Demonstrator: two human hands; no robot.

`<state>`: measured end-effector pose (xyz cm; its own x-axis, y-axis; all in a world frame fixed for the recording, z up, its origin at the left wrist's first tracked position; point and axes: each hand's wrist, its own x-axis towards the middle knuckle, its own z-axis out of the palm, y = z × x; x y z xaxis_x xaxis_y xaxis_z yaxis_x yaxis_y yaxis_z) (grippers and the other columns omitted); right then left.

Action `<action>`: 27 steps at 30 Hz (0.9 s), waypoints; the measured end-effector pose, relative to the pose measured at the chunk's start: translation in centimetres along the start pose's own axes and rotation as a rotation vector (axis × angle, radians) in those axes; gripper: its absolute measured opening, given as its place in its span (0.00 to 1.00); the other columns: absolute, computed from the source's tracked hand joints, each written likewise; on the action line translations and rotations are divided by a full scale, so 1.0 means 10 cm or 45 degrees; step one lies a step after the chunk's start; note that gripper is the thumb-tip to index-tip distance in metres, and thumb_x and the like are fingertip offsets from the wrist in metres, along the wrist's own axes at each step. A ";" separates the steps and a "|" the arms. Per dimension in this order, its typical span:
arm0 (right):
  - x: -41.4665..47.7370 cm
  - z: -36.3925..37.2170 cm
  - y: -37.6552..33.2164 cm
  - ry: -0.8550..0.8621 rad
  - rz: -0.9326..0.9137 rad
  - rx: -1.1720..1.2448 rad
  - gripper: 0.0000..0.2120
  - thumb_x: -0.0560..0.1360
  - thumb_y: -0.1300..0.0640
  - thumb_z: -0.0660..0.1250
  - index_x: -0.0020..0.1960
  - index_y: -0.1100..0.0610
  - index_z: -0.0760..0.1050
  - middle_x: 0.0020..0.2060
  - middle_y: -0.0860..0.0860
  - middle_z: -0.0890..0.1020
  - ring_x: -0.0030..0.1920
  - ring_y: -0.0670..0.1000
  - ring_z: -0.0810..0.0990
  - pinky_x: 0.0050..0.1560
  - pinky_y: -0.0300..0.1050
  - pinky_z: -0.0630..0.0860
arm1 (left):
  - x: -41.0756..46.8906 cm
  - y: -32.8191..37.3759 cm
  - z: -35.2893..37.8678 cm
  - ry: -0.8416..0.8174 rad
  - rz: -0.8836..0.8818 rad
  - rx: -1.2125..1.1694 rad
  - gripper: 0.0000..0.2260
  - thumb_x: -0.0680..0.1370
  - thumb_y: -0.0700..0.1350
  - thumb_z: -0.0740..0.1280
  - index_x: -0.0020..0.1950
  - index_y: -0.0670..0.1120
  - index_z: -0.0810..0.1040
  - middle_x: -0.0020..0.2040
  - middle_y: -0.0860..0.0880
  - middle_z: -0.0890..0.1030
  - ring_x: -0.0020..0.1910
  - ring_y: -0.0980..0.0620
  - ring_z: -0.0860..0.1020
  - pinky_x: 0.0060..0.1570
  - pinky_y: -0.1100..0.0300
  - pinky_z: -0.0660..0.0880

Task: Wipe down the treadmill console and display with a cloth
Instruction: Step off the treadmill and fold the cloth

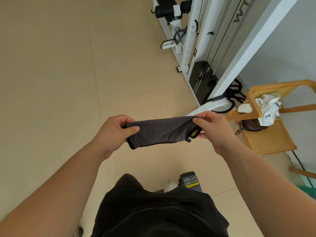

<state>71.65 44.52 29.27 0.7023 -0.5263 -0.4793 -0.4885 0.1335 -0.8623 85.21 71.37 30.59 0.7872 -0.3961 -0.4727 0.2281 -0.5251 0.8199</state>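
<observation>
A dark grey cloth (159,133), folded into a band with a yellow patch at its right end, is stretched between both hands in front of my body. My left hand (114,132) pinches its left end with thumb on top. My right hand (213,129) grips the right end. Neither the treadmill console nor its display is in view. A dark block with a yellow warning label (189,182) shows near my foot.
A white weight machine (201,53) with a black weight stack stands at the upper right. A wooden chair (266,137) to the right holds a crumpled white bag and a brown bag. Beige floor (59,82) spreads to the left.
</observation>
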 end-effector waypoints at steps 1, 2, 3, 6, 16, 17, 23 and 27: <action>0.14 0.01 -0.01 -0.001 -0.005 -0.016 0.03 0.80 0.61 0.70 0.51 0.58 0.82 0.44 0.55 0.87 0.50 0.57 0.86 0.53 0.57 0.85 | 0.19 0.03 0.02 -0.007 0.016 0.020 0.05 0.77 0.37 0.71 0.47 0.46 0.84 0.45 0.46 0.86 0.45 0.48 0.84 0.49 0.50 0.83; 0.28 0.01 -0.01 -0.006 -0.014 -0.043 0.03 0.80 0.61 0.69 0.51 0.57 0.82 0.44 0.54 0.87 0.50 0.57 0.86 0.54 0.57 0.85 | 0.39 0.05 0.05 -0.032 0.040 0.052 0.06 0.77 0.37 0.71 0.47 0.47 0.84 0.45 0.47 0.86 0.46 0.48 0.84 0.49 0.51 0.82; 0.44 0.03 0.00 -0.009 -0.022 -0.073 0.03 0.81 0.61 0.69 0.51 0.57 0.82 0.44 0.54 0.87 0.50 0.57 0.86 0.54 0.56 0.85 | 0.62 0.06 0.08 -0.062 0.066 0.088 0.07 0.77 0.36 0.70 0.47 0.48 0.85 0.45 0.48 0.86 0.46 0.49 0.84 0.49 0.53 0.82; 0.96 0.13 0.08 0.018 -0.052 -0.149 0.04 0.81 0.62 0.68 0.51 0.57 0.82 0.44 0.53 0.87 0.50 0.56 0.86 0.52 0.51 0.86 | 1.37 0.04 0.21 -0.090 0.165 0.140 0.08 0.77 0.36 0.70 0.47 0.49 0.84 0.45 0.50 0.86 0.42 0.55 0.82 0.44 0.60 0.78; 2.62 0.64 0.94 0.433 0.024 0.104 0.04 0.81 0.60 0.69 0.49 0.55 0.82 0.45 0.54 0.84 0.51 0.56 0.85 0.51 0.53 0.86 | 3.57 -0.54 0.78 -0.158 0.182 -0.099 0.08 0.75 0.33 0.68 0.47 0.44 0.83 0.46 0.43 0.85 0.44 0.47 0.82 0.45 0.50 0.81; 2.67 0.53 0.89 0.464 0.067 0.146 0.04 0.81 0.60 0.69 0.49 0.56 0.81 0.44 0.54 0.85 0.50 0.56 0.85 0.51 0.53 0.86 | 3.63 -0.45 0.85 -0.187 0.168 -0.084 0.08 0.76 0.34 0.68 0.48 0.45 0.84 0.47 0.44 0.85 0.45 0.47 0.83 0.46 0.51 0.82; 2.83 -0.34 0.70 0.564 0.103 0.361 0.05 0.80 0.61 0.70 0.46 0.57 0.82 0.39 0.53 0.84 0.47 0.57 0.85 0.51 0.57 0.86 | 3.75 0.39 1.86 -0.442 0.204 0.005 0.09 0.78 0.34 0.69 0.50 0.46 0.85 0.47 0.45 0.86 0.47 0.47 0.84 0.46 0.52 0.83; 2.84 -0.98 0.79 0.699 0.089 0.496 0.04 0.79 0.62 0.70 0.46 0.57 0.82 0.42 0.57 0.87 0.48 0.59 0.86 0.51 0.60 0.85 | 3.75 0.83 2.94 -0.606 0.235 0.045 0.09 0.80 0.35 0.66 0.50 0.46 0.85 0.46 0.44 0.86 0.47 0.46 0.85 0.48 0.49 0.84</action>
<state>82.70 22.39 10.46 0.2605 -0.8420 -0.4723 -0.2289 0.4214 -0.8775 99.76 30.00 10.21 0.4623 -0.7797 -0.4223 0.0836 -0.4358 0.8962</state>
